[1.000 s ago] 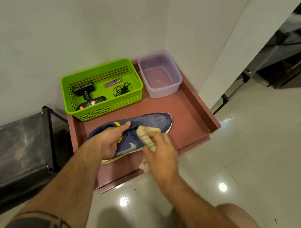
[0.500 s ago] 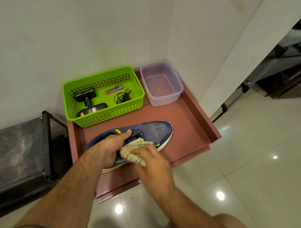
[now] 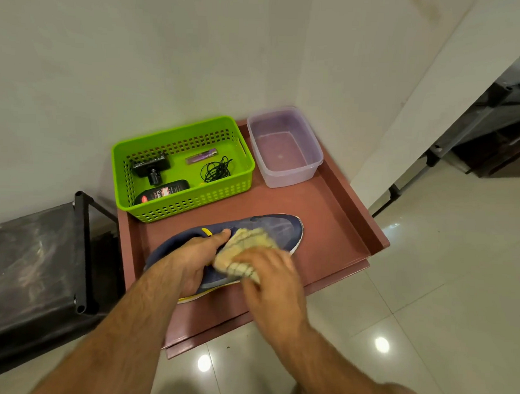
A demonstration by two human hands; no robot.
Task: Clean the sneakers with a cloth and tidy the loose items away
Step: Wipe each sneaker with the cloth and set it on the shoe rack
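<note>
A navy sneaker [image 3: 277, 227] with yellow trim and a white sole lies on the brown tray table [image 3: 334, 229], toe to the right. My left hand [image 3: 196, 258] grips its collar and heel part, thumb along the top edge. My right hand [image 3: 272, 277] holds a beige checked cloth [image 3: 245, 249] and presses it on the sneaker's laces and side. The middle of the shoe is hidden under cloth and hands. A green basket [image 3: 241, 178] behind it holds a black bottle [image 3: 163, 192], a black brush [image 3: 152, 168], a purple tube [image 3: 201, 156] and a coiled black cord [image 3: 216, 170].
A clear plastic tub [image 3: 284, 174] stands at the tray's back right corner, next to the basket. A black rack [image 3: 80, 249] sits to the left of the table. White walls close the back; glossy floor tiles lie in front and to the right.
My right hand has slid the cloth back and forth over the sneaker's middle, now spread towards the toe. My left hand keeps its hold. The camera has tilted slightly.
</note>
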